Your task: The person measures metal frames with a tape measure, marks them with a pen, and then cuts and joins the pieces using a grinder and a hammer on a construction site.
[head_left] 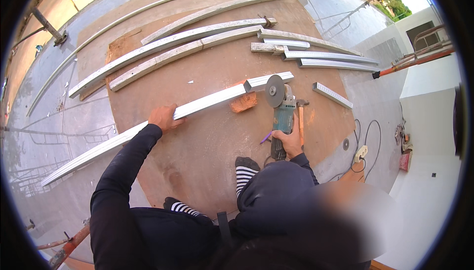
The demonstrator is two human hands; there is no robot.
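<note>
My left hand (pixel 167 118) grips a long silver metal channel (pixel 118 138) that runs from the lower left toward the middle of the board. My right hand (pixel 292 140) is closed around the body of a teal and black angle grinder (pixel 283 118), its grey disc at the far end. Just left of the disc, a short piece of metal channel (pixel 281 78) continues the line of the long one. An orange brick (pixel 244 103) sits by the channel's end. Beside the grinder lies a hammer (pixel 301 117) with an orange handle, and a purple pen-like thing (pixel 265 138) is near my right hand.
A brown board (pixel 197 181) covers the floor under my feet. Several wooden beams (pixel 163 50) and metal channels (pixel 331 56) lie farther off. At right are a short channel (pixel 333 95), a spare disc (pixel 345 144), and a power strip (pixel 361 154) with cables. Another person's head shows at the top.
</note>
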